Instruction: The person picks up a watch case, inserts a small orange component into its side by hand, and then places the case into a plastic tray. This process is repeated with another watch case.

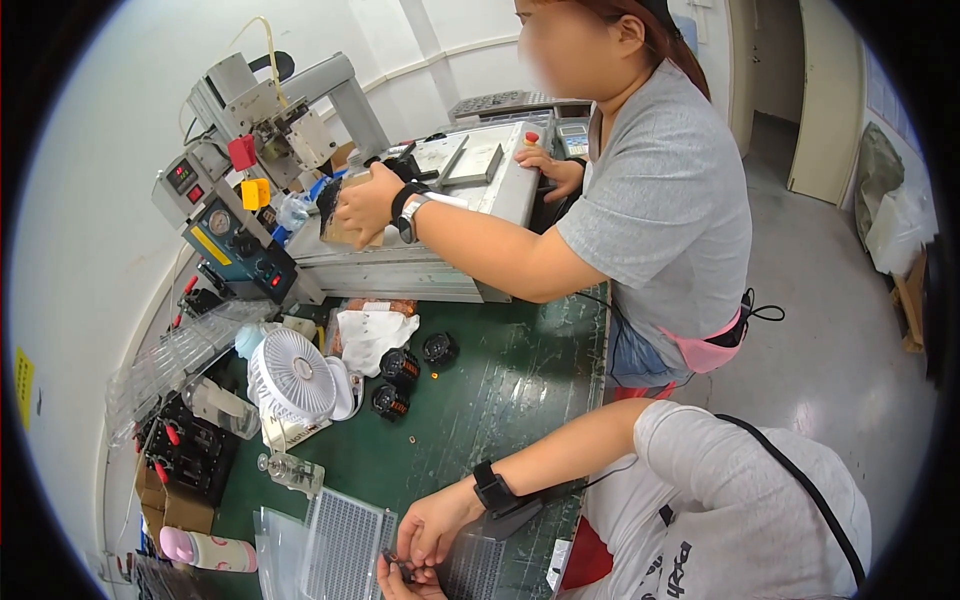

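Observation:
At the bottom of the head view my two hands meet over the green table. My right hand [438, 524], with a black band on its wrist, has its fingers bent and pressed together at a small dark part [396, 567]. My left hand [412, 588] pinches the same part from below and is partly cut off by the lower edge. What kind of part it is, I cannot make out. Just left of my hands lies a light tray [345, 540] with a grid of small cells. A darker gridded tray [474, 566] lies to their right, partly covered.
A co-worker [670, 200] stands at a benchtop machine [410, 255], one hand on a brown-and-black piece. On the table [510, 390] are a white fan [298, 375], black round pieces [400, 366], a glass bottle [291, 472], clear sheets [279, 545] and a pink-topped bottle [208, 550].

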The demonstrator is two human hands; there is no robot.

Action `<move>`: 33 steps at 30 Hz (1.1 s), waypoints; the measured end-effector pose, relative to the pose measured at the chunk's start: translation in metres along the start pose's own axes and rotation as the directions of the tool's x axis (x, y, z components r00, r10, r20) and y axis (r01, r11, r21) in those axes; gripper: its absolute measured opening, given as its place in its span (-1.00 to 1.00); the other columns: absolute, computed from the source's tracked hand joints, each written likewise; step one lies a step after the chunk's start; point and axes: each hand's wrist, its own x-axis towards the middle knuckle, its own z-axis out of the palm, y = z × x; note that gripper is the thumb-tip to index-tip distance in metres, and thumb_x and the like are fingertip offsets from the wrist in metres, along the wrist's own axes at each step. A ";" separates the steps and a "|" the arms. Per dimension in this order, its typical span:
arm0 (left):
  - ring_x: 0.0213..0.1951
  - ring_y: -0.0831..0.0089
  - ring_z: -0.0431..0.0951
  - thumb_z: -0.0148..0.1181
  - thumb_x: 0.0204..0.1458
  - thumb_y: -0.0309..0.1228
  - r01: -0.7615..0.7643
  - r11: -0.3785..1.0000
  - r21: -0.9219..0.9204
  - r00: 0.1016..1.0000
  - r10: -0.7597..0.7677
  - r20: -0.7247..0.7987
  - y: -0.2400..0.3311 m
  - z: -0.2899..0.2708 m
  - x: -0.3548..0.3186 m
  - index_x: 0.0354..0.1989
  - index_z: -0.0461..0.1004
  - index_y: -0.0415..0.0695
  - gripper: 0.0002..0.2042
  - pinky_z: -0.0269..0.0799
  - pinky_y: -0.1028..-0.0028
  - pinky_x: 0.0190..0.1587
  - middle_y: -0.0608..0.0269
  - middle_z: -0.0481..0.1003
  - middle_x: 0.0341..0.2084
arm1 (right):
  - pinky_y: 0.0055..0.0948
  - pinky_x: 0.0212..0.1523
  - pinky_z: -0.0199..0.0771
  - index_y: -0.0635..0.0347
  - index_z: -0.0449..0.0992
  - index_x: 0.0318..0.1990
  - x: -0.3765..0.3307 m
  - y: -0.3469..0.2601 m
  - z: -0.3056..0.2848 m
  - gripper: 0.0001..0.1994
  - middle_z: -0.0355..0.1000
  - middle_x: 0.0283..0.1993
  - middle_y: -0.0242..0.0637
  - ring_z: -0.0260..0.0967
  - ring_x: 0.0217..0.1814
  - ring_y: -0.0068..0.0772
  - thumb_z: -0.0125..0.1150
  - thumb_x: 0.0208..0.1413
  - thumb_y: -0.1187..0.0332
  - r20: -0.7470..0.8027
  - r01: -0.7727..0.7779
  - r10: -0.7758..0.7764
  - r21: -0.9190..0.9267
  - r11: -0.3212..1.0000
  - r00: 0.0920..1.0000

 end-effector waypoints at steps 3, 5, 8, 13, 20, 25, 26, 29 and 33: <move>-0.46 0.46 0.41 -0.05 0.12 -0.45 0.029 0.997 -0.066 0.996 -0.023 0.082 0.000 -0.005 0.004 -0.19 0.41 -0.27 -0.82 0.34 0.57 -0.40 0.20 0.46 -0.44 | -0.55 -0.22 0.48 0.27 0.41 -0.08 0.001 0.001 0.000 -0.77 0.45 -0.21 -0.33 0.43 -0.24 -0.55 0.11 0.09 0.47 0.014 0.008 -0.008 -0.002 1.000 1.000; -0.48 0.47 0.41 -0.07 0.13 -0.42 0.052 0.995 -0.087 0.996 -0.046 0.074 0.000 -0.005 0.005 -0.26 0.43 -0.24 -0.82 0.34 0.57 -0.40 0.23 0.46 -0.50 | -0.55 -0.23 0.48 0.26 0.42 -0.09 0.002 0.001 -0.001 -0.79 0.45 -0.21 -0.32 0.43 -0.25 -0.54 0.09 0.11 0.46 0.021 0.009 -0.009 -0.008 1.000 1.000; -0.49 0.48 0.41 -0.08 0.13 -0.39 0.065 0.996 -0.064 0.996 -0.061 0.066 0.003 0.000 0.002 -0.29 0.43 -0.23 -0.81 0.34 0.58 -0.40 0.24 0.46 -0.51 | -0.56 -0.24 0.47 0.25 0.42 -0.11 0.002 0.001 -0.001 -0.81 0.45 -0.23 -0.32 0.42 -0.26 -0.54 0.04 0.15 0.44 0.049 -0.001 0.002 -0.010 1.000 0.999; -0.48 0.49 0.42 -0.07 0.13 -0.37 0.088 0.991 -0.098 0.994 -0.081 0.068 0.003 0.000 0.002 -0.29 0.44 -0.24 -0.80 0.34 0.58 -0.39 0.24 0.47 -0.50 | -0.55 -0.24 0.47 0.25 0.43 -0.12 0.001 -0.001 0.001 -0.81 0.44 -0.29 -0.32 0.42 -0.30 -0.53 -0.04 0.18 0.40 0.019 -0.012 0.012 -0.011 1.000 1.000; -0.47 0.51 0.41 -0.10 0.14 -0.37 0.088 0.993 -0.078 0.993 -0.082 0.079 0.003 -0.001 0.003 -0.30 0.44 -0.23 -0.78 0.32 0.57 -0.39 0.27 0.47 -0.50 | -0.52 -0.26 0.47 0.25 0.43 -0.12 -0.001 -0.004 0.004 -0.80 0.43 -0.32 -0.30 0.41 -0.32 -0.48 -0.07 0.19 0.39 -0.083 -0.057 0.056 -0.004 0.998 0.995; -0.48 0.51 0.40 -0.12 0.14 -0.38 0.080 0.994 -0.081 0.995 -0.074 0.073 0.001 -0.003 0.004 -0.30 0.44 -0.23 -0.79 0.32 0.57 -0.40 0.26 0.47 -0.49 | -0.51 -0.26 0.48 0.25 0.43 -0.12 0.000 -0.004 0.005 -0.80 0.42 -0.33 -0.29 0.40 -0.32 -0.47 -0.08 0.18 0.40 -0.101 -0.060 0.058 -0.016 0.998 0.993; -0.49 0.51 0.40 -0.11 0.14 -0.38 0.079 0.995 -0.067 0.994 -0.074 0.078 0.002 -0.002 0.003 -0.29 0.44 -0.23 -0.79 0.32 0.57 -0.40 0.27 0.47 -0.50 | -0.51 -0.26 0.48 0.25 0.43 -0.12 0.000 -0.004 0.004 -0.80 0.42 -0.33 -0.29 0.40 -0.32 -0.47 -0.08 0.18 0.40 -0.098 -0.060 0.058 -0.015 0.998 0.994; -0.50 0.51 0.39 -0.10 0.13 -0.39 0.090 0.992 -0.090 0.996 -0.089 0.010 0.005 0.005 -0.001 -0.30 0.43 -0.22 -0.81 0.32 0.56 -0.41 0.27 0.45 -0.52 | -0.51 -0.26 0.48 0.26 0.43 -0.12 0.001 -0.003 0.005 -0.80 0.42 -0.33 -0.29 0.41 -0.33 -0.47 -0.07 0.17 0.40 -0.103 -0.058 0.055 -0.023 0.998 0.993; -0.51 0.51 0.38 -0.11 0.13 -0.39 0.101 0.993 -0.064 0.995 -0.100 0.029 0.003 0.003 0.002 -0.30 0.43 -0.21 -0.81 0.32 0.56 -0.41 0.28 0.45 -0.52 | -0.53 -0.27 0.49 0.27 0.43 -0.14 0.000 -0.003 0.004 -0.80 0.42 -0.34 -0.30 0.41 -0.33 -0.49 -0.05 0.15 0.41 -0.089 -0.057 0.056 -0.009 0.998 0.994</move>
